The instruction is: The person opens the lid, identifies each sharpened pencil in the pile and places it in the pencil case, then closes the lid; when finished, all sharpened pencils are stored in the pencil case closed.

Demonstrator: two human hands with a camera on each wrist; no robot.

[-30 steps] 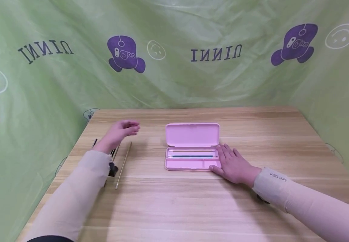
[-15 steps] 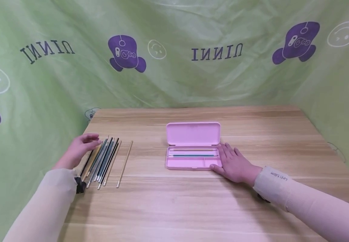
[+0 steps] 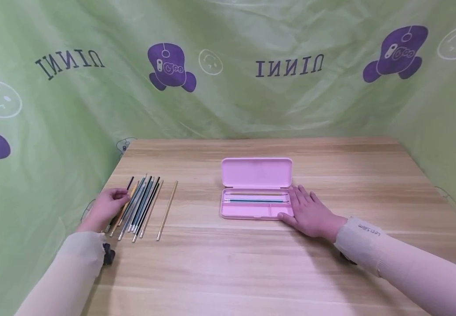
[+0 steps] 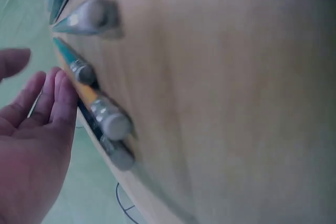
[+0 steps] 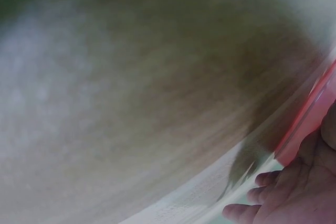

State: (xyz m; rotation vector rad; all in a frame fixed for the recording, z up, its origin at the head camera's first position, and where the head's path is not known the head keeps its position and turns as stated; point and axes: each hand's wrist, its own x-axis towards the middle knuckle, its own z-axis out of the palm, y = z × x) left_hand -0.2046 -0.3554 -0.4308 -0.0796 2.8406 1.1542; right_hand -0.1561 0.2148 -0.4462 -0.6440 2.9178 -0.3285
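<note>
From the head view, the left hand (image 3: 107,208) rests at the left edge of the row of pencils (image 3: 139,208), well to the left of the pink pencil case (image 3: 256,188) on the tabletop (image 3: 228,263). Its fingers are loosely bent against the outermost pencils, gripping none. The right hand (image 3: 309,214) lies flat, fingers straight, against the case's right end. The case stands open with two pencils inside. To lift one pencil cleanly, I would roll the outermost away from its neighbours with the fingertips, then pinch it mid-shaft, while the right hand steadies the case. The green backdrop (image 3: 228,87) reads "UINNI" mirrored; the right cuff's small print is unreadable.

From the left wrist, the fingers (image 4: 50,98) touch the eraser ends of the pencils (image 4: 102,119), palm open.

From the right wrist, blurred: fingers (image 5: 262,182) beside the case's pink edge (image 5: 310,114).
</note>
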